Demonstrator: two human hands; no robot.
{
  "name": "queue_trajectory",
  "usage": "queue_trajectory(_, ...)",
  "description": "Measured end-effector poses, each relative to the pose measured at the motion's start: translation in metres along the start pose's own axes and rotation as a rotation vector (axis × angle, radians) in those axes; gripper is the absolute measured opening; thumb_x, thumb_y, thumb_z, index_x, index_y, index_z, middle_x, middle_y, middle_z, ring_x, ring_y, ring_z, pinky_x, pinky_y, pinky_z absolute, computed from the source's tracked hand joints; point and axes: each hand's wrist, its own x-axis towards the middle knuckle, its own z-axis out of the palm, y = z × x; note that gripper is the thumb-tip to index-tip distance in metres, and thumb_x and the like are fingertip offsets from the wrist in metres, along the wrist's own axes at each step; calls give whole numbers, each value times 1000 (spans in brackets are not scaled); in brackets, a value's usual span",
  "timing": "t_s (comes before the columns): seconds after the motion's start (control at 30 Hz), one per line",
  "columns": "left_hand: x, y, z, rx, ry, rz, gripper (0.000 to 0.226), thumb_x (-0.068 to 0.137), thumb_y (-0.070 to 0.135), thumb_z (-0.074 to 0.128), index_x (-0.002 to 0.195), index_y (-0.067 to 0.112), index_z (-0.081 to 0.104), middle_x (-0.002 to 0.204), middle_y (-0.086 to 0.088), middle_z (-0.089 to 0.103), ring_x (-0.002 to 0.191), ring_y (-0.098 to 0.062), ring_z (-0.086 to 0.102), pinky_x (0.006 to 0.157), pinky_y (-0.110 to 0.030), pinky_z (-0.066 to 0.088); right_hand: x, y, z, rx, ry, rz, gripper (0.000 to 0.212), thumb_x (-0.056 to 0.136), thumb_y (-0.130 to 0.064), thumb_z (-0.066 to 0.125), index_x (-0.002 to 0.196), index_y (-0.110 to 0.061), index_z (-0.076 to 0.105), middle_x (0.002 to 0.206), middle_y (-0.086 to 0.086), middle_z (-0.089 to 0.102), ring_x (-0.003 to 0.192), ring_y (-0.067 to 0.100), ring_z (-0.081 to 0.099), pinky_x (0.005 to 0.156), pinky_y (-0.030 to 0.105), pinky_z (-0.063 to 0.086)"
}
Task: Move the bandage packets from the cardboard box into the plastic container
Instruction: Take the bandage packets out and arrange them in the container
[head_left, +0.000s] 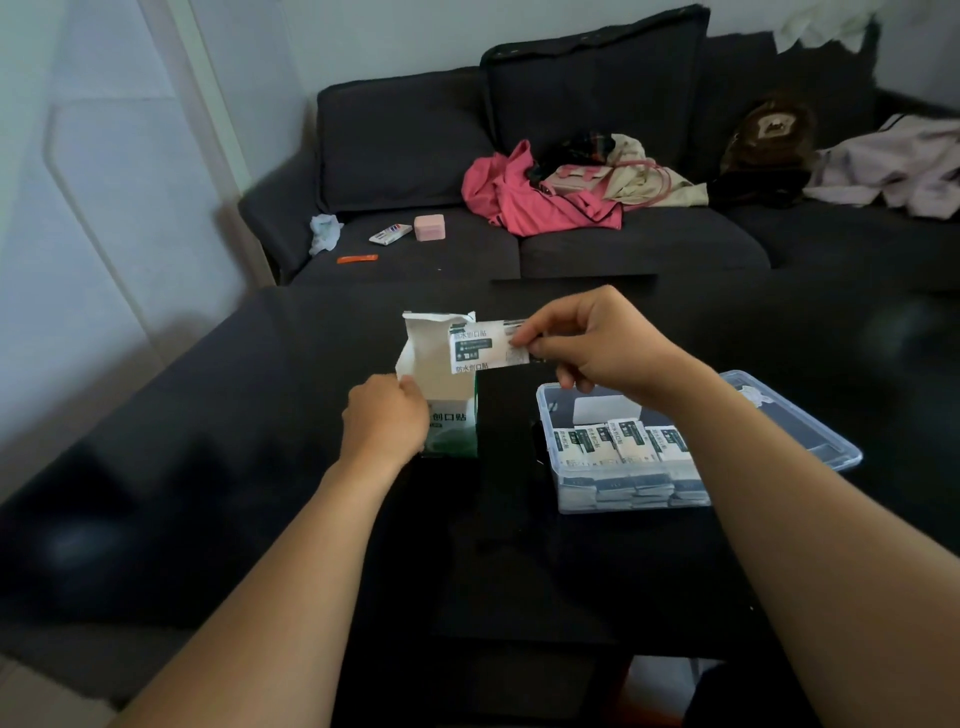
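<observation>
Head view: the right hand (597, 343) pinches a packet (480, 348) in its grip, just clear of the box (441, 384) mouth. The left hand (384, 415) clasps the box upright. The container (649, 457) sits below the right hand, nearly full. A loose pinch could drop the packet onto the dark surface (260, 519).

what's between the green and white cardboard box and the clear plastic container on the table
In the head view, only bare black tabletop lies between the green and white cardboard box and the clear plastic container; the held bandage packets hover above that gap.
</observation>
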Motion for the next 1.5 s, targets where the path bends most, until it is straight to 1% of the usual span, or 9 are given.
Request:
queue_trajectory(0.2,-14,10,-16,60,137,-34,50,95,46,45,126,9,60,125,-14,59,108,-35,59,81,-35,42,-2,2,-3,113,-30,14,10,95,1,63,98,-9,67,94,16,76,46,11,53,42,19,43)
queue_trajectory(0.33,-32,29,-28,-395,435,405,52,87,53,52,121,15,62,112,-4,56,100,-22,59,84,-28,44,0,2,-2,219,-43,42,17,94,4,64,101,-11,64,83,13,74,45,11,51,40,19,40)
queue_trajectory(0.47,-51,48,-23,-654,-46,416,51,87,57,54,123,23,64,114,0,69,104,-11,66,83,-25,52,-2,-2,-5,143,-189,41,18,94,5,63,103,-10,64,71,7,67,47,14,47,42,21,34)
queue_trajectory(0.57,-54,54,-19,-705,-306,282,31,99,21,61,129,13,63,108,-10,71,80,-18,72,54,-22,54,-2,-4,-7,93,-202,21,20,93,6,63,107,-9,65,64,4,63,49,15,46,46,26,31)
queue_trajectory(0.93,-55,69,-1,-619,-267,222,25,90,9,71,109,19,58,83,-1,63,42,-1,50,39,-19,35,-17,-5,-17,-123,-286,114,13,93,-19,71,99,-7,75,65,-2,63,55,7,51,50,19,42)
queue_trajectory(1.13,-59,89,15,-1013,-299,6,17,88,36,75,99,24,75,86,1,77,82,-18,71,73,-32,53,-21,2,-6,365,-231,218,19,98,-16,63,107,0,68,75,4,65,56,6,54,50,16,44)
queue_trajectory(1.23,-65,96,20,-1051,-336,-27,34,103,38,55,84,15,72,76,0,74,75,-15,71,69,-30,55,-30,-3,-6,170,-251,233,21,96,-20,68,109,-3,71,87,6,74,70,13,69,58,22,53)
queue_trajectory(1.4,-73,103,21,-989,-408,3,40,105,36,52,75,11,63,70,-7,70,72,-22,73,58,-38,61,-31,-13,-32,67,217,-10,30,92,-17,70,121,-23,69,114,2,71,97,11,69,81,28,56)
queue_trajectory(1.5,-85,109,22,-775,-493,206,21,103,23,54,87,17,64,70,-10,67,66,-19,69,47,-31,54,-37,-25,-16,-150,175,-225,45,93,-35,70,136,-34,59,135,-11,60,113,4,61,87,18,52)
